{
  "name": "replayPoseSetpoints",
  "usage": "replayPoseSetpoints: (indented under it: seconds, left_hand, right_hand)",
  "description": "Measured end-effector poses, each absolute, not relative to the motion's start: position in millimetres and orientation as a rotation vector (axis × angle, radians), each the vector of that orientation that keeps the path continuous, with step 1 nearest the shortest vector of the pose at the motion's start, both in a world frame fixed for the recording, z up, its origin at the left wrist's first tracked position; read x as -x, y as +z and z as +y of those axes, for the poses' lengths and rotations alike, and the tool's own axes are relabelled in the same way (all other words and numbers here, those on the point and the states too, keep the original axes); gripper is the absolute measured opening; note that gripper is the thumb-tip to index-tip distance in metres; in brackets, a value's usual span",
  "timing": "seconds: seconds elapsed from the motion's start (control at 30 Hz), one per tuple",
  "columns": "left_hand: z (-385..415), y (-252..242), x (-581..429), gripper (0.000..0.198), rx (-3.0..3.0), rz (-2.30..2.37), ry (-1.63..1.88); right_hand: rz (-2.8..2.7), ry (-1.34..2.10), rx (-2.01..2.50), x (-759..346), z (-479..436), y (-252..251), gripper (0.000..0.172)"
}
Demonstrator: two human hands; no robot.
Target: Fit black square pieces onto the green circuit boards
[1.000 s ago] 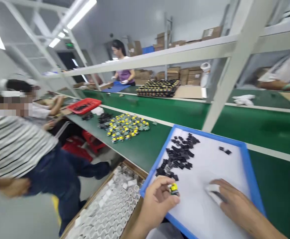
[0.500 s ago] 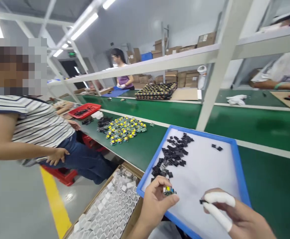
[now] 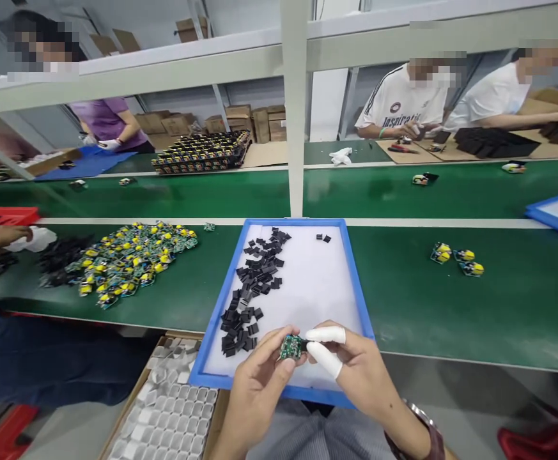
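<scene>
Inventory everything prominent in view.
Held board: one, green, front centre
Small pieces: many, black, centre tray
Blue trays: two, blue, centre, right
Yellow-topped boards: many, green, left; three right
Dark parts: pile, black, left
Red tray: one, red, left edge
Cups: many, white, lower left
Stack: one, black-yellow, opposite
Work surfaces: several, green, full width
People: at least five, mixed clothing, left, opposite
Left hand: one, bare, holding board
Right hand: one, white-covered fingers, pinching black piece

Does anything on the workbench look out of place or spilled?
Slightly: in the blue tray, two black pieces lie near the far right corner, apart from the black heap along the left side. No spill stands out.
</scene>
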State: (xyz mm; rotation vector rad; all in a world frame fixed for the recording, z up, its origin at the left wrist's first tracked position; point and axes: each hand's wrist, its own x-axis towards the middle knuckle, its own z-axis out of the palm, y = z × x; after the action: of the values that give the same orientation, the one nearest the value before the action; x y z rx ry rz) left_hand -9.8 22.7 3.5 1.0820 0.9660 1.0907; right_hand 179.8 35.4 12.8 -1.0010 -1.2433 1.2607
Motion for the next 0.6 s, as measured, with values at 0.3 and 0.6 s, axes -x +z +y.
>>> replayPoseSetpoints:
  seconds: [0.3,0.6]
  left_hand:
    - [24.0,6.0,8.5,0.034,-1.086,1.014,1.102]
    - [23.3,2.0,7.5,0.034,-1.360,1.081,1.236]
  right_hand:
    - [-1.270,1.288,1.146,-172.7,32.0,14.4,0.008]
    - [-1.291,1.234,1.180,-165.5,31.9,15.9,0.006]
